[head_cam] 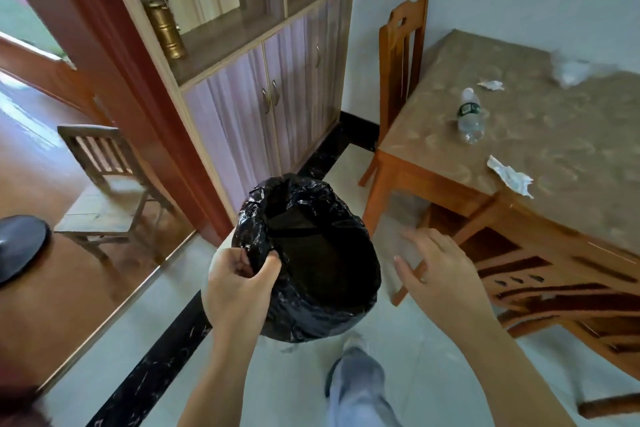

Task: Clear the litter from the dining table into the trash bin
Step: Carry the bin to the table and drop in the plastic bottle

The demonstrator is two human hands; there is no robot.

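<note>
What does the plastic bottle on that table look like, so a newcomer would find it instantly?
On the right stands a wooden dining table with a beige patterned cover. Toward its left end, near the wooden chair, sits a small clear plastic bottle with a white cap and dark label. Its neighbours are crumpled white scraps; it alone is see-through.

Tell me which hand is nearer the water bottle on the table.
Right. The right hand hangs open beside the table, short of the bottle; the left hand grips the trash bin rim, farther left.
</note>
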